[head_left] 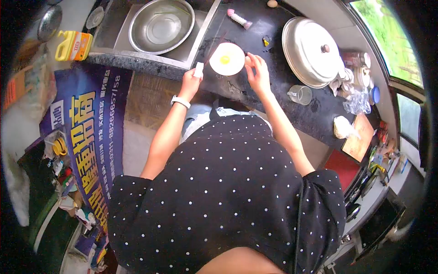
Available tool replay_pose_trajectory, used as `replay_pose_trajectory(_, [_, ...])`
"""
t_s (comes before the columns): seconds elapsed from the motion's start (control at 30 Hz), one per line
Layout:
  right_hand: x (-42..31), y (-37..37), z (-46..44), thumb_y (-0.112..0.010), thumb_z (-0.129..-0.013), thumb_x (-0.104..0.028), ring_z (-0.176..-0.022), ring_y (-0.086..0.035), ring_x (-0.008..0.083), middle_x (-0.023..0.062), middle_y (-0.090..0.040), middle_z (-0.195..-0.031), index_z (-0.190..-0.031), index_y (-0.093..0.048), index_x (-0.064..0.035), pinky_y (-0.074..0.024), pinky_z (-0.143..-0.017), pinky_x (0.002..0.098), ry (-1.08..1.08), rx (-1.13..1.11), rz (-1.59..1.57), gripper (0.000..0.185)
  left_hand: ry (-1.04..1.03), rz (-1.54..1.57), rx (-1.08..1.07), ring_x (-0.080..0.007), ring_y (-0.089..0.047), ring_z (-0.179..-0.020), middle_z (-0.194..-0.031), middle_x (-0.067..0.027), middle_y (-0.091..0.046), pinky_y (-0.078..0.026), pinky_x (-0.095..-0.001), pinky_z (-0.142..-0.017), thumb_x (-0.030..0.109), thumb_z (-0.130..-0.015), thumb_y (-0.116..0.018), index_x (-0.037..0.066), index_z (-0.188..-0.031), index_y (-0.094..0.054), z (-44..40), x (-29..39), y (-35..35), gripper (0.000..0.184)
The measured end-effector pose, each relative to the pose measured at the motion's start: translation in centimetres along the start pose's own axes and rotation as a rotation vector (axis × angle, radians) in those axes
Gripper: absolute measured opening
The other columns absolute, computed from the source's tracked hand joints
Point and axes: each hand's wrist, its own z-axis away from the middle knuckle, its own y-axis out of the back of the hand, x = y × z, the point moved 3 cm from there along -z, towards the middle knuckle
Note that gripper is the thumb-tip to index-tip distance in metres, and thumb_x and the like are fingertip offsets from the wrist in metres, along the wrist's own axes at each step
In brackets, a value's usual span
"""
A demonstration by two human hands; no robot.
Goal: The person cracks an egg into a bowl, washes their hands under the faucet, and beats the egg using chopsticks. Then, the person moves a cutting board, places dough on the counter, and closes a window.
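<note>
I see the left hand (191, 82) gripping a white item (198, 70), near-left of the plate (238, 65) (yolk (225, 60) on it). Right hand (258, 71) curled by its right rim; can't tell if gripping.

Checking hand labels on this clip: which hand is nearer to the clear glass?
Right. The right hand is by the dish's right edge, on the glass's side; the left hand is across, left of the dish.
</note>
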Motion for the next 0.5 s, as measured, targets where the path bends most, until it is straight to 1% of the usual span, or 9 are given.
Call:
replay_pose_trajectory(0.03, [-0.3,0.5,-0.1,-0.061,-0.08,-0.007,-0.103,-0.051,0.0337,0.0166,-0.052,-0.113,-0.12,-0.051,-0.0072,-0.0411,-0.09,0.0393,0.02,0.084,-0.02,0.041,-0.009,-0.003,-0.005,-0.0055,-0.039,-0.051,-0.059,0.0042,-0.044,-0.031,-0.0216,-0.047,0.029,-0.093,-0.047,0.01,-0.065,-0.047,-0.1,-0.1,0.0,0.034])
replay_pose_trajectory(0.13, [-0.9,1.1,-0.5,-0.061,-0.08,-0.007,-0.104,-0.051,0.0342,0.0173,-0.053,-0.112,-0.119,-0.052,-0.0061,-0.0416,-0.089,0.0397,0.029,0.144,0.013,0.04,-0.025,-0.007,-0.015,-0.0052,-0.039,-0.052,-0.059,0.0042,-0.044,-0.031,-0.0217,-0.047,0.031,-0.093,-0.047,0.01,-0.064,-0.047,0.2,0.1,0.0,0.036])
replay_pose_trajectory(0.17, [-0.6,0.2,-0.6,-0.061,-0.081,-0.006,-0.103,-0.052,0.0343,0.0185,-0.053,-0.113,-0.119,-0.052,-0.006,-0.0422,-0.089,0.0392,0.091,0.091,0.056,0.039,-0.029,-0.006,-0.015,-0.0051,-0.039,-0.052,-0.059,0.0042,-0.044,-0.031,-0.0217,-0.047,0.032,-0.093,-0.047,0.01,-0.064,-0.047,0.2,0.1,-0.1,0.036])
replay_pose_trajectory(0.2, [-0.3,-0.6,-0.2,-0.061,-0.081,-0.006,-0.102,-0.053,0.0346,0.0192,-0.053,-0.113,-0.119,-0.052,-0.006,-0.0431,-0.088,0.0386,0.088,0.006,0.044,0.039,-0.035,-0.005,-0.017,-0.005,-0.039,-0.052,-0.059,0.0043,-0.044,-0.031,-0.0217,-0.047,0.032,-0.093,-0.047,0.01,-0.064,-0.047,0.1,0.1,-0.1,0.037])
replay_pose_trajectory(0.27, [0.0,0.0,-0.3,-0.061,-0.081,-0.005,-0.101,-0.053,0.0349,0.0191,-0.053,-0.112,-0.118,-0.051,-0.0051,-0.044,-0.087,0.0379,0.06,-0.014,-0.043,0.039,0.001,0.003,-0.009,-0.005,-0.039,-0.052,-0.059,0.0044,-0.044,-0.031,-0.0216,-0.047,0.032,-0.093,-0.048,0.01,-0.064,-0.047,0.2,0.4,-0.3,0.037])
replay_pose_trajectory(0.33, [-0.9,1.6,-1.1,-0.061,-0.081,-0.006,-0.102,-0.053,0.0358,0.0192,-0.053,-0.112,-0.119,-0.05,-0.0045,-0.0447,-0.086,0.038,0.05,0.102,-0.015,0.04,0.01,0.003,0.002,-0.005,-0.039,-0.052,-0.059,0.0046,-0.044,-0.031,-0.0215,-0.047,0.032,-0.093,-0.048,0.01,-0.064,-0.047,0.3,0.3,-0.3,0.037])
replay_pose_trajectory(0.37, [-0.5,1.6,-1.1,-0.061,-0.081,-0.006,-0.102,-0.054,0.0354,0.0192,-0.053,-0.112,-0.12,-0.049,-0.0037,-0.045,-0.086,0.0378,0.003,0.101,-0.041,0.041,-0.003,-0.002,0.003,-0.0049,-0.039,-0.051,-0.059,0.0046,-0.044,-0.03,-0.0215,-0.047,0.032,-0.093,-0.048,0.01,-0.064,-0.047,0.2,0.1,-0.2,0.036])
replay_pose_trajectory(0.47, [0.6,-0.4,-0.4,-0.062,-0.081,-0.006,-0.102,-0.054,0.035,0.0191,-0.053,-0.112,-0.12,-0.049,-0.0037,-0.0452,-0.086,0.0378,0.14,-0.03,0.056,0.042,-0.014,-0.006,-0.005,-0.0049,-0.039,-0.051,-0.059,0.0048,-0.044,-0.03,-0.0213,-0.047,0.032,-0.093,-0.048,0.01,-0.064,-0.047,0.0,-0.3,-0.3,0.036])
replay_pose_trajectory(0.5, [0.7,-0.7,-0.2,-0.062,-0.08,-0.006,-0.103,-0.054,0.035,0.0192,-0.053,-0.112,-0.119,-0.049,-0.0034,-0.045,-0.087,0.0382,0.1,-0.016,0.05,0.042,-0.011,-0.007,-0.008,-0.0049,-0.039,-0.051,-0.059,0.0049,-0.044,-0.03,-0.0212,-0.047,0.032,-0.093,-0.048,0.01,-0.064,-0.047,0.0,-0.4,-0.3,0.036])
